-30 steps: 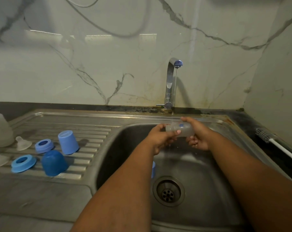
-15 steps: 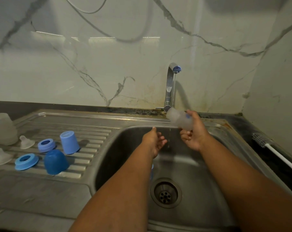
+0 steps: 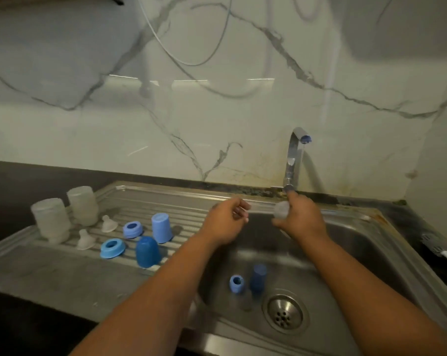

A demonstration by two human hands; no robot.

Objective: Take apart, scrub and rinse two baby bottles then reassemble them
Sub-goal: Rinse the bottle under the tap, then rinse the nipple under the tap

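My right hand (image 3: 300, 218) grips a small clear bottle body (image 3: 281, 209) at the sink's back rim, just below the tap (image 3: 294, 158). My left hand (image 3: 227, 219) hovers over the sink's left edge with loosely curled fingers, holding nothing. Two clear bottle bodies (image 3: 50, 222) (image 3: 83, 205) stand upside down on the drainboard (image 3: 140, 201). Beside them lie two clear teats (image 3: 85, 240) (image 3: 108, 224), two blue collar rings (image 3: 112, 249) (image 3: 132, 229), a light blue cap (image 3: 161, 227) and a dark blue cap (image 3: 148, 251). In the sink basin (image 3: 358, 253) lie a blue ring (image 3: 236, 283) and a dark blue cap (image 3: 258, 278).
The drain (image 3: 284, 314) sits at the basin's front. A bottle brush (image 3: 438, 249) with a white handle lies on the dark counter at the right. A marble wall stands behind the sink.
My left hand let go of the bottle and drew left. My right hand carried the bottle up and back toward the tap base. The view tilted up, showing more drainboard.
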